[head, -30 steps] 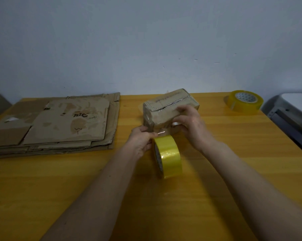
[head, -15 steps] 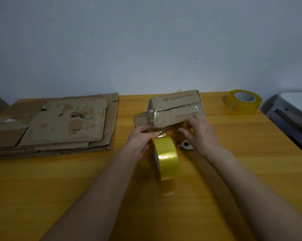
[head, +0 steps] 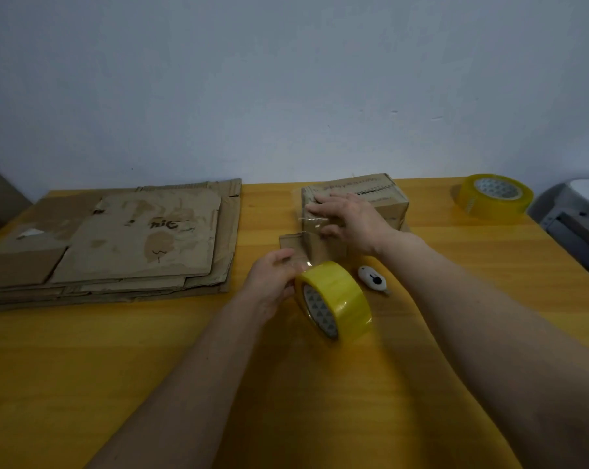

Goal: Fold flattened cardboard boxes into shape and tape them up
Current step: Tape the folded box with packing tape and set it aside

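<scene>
A small folded cardboard box (head: 384, 198) stands at the table's far middle, with one loose flap (head: 291, 241) sticking out at its near left. My right hand (head: 345, 220) lies flat across its near end, fingers straight, pressing clear tape onto the cardboard. A strip of clear tape runs from there down to a yellow tape roll (head: 335, 297) standing on edge on the table. My left hand (head: 273, 282) grips that roll at its left side, fingers curled at its rim.
A stack of flattened cardboard boxes (head: 117, 242) lies at the far left. A white box cutter (head: 372, 279) rests just right of the roll. A second tape roll (head: 493, 196) lies flat at the far right; a grey machine (head: 577, 225) stands beyond the table edge.
The box has been turned and set further back. My right hand let go of the white cutter, left it on the table, and moved up onto the box end.
</scene>
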{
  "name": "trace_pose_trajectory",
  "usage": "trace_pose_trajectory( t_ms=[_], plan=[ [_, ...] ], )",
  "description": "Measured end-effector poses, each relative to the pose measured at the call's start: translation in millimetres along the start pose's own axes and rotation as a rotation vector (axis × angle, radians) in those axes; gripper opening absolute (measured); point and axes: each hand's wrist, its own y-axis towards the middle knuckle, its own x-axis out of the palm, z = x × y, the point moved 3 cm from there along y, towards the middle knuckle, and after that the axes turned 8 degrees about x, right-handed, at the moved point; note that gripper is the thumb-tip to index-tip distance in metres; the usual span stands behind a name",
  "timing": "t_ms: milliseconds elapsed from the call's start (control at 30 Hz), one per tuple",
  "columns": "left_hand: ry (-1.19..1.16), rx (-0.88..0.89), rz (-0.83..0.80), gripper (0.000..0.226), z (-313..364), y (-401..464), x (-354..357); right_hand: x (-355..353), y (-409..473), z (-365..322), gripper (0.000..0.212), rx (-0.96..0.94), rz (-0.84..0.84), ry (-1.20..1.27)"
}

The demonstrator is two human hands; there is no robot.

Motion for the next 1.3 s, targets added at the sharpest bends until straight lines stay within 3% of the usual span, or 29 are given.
trace_pose_trajectory(
  t_ms=[133,233,267,333,400,433,533,633,800,900,1033,1233,1300],
  plan=[
    [-0.057,0.08,-0.075,0.048,2.3,-10.9,2.7,-4.1,-14.2,-9.6,0.063,-0.033,0.048,-0.018],
    [-0.126,0.163,-0.134,0.047,2.2,-19.8,7.4,-16.4,-42.1,-20.6,0.05,-0.046,0.29,0.308],
    [-0.143,0.188,-0.151,0.047,2.4,-23.0,9.2,-19.0,-52.1,-20.9,0.041,0.026,0.263,0.496],
    [-0.153,0.229,-0.176,0.045,2.9,-30.1,12.4,-15.8,-71.6,-23.5,0.032,0.19,-0.046,0.872],
    [-0.148,0.265,-0.184,0.046,4.7,-37.6,14.6,-6.2,-88.7,-22.9,0.033,0.284,-0.325,0.913],
    [-0.14,0.283,-0.174,0.046,5.9,-41.2,15.6,-2.4,-95.1,-22.0,0.031,0.305,-0.372,0.905],
    [-0.119,0.344,-0.064,0.04,8.8,-51.2,17.1,1.3,-105.4,-21.6,0.014,0.361,-0.247,1.091],
    [-0.071,0.405,0.118,0.028,13.2,-61.7,17.0,2.3,-112.5,-23.5,0.016,0.412,-0.108,1.218],
    [0.116,0.547,0.083,0.012,24.8,-83.4,20.6,5.5,-122.9,-30.3,0.024,0.407,0.056,1.202],
    [0.253,0.56,0.018,0.025,26.4,-92.1,24.1,5.9,-127.5,-31.7,0.027,0.41,0.171,1.162],
    [0.428,0.574,0.092,0.032,29.7,-95.6,25.8,5.9,-133.9,-37.1,0.022,0.367,0.281,1.022],
    [0.723,0.577,0.157,0.007,32.3,-95.9,26.6,2.6,-143.0,-40.2,0.019,0.33,0.388,0.861],
    [0.724,0.561,0.143,0.007,31.9,-95.7,27.5,0.0,-143.6,-38.8,0.018,0.318,0.389,0.832]
  ],
)
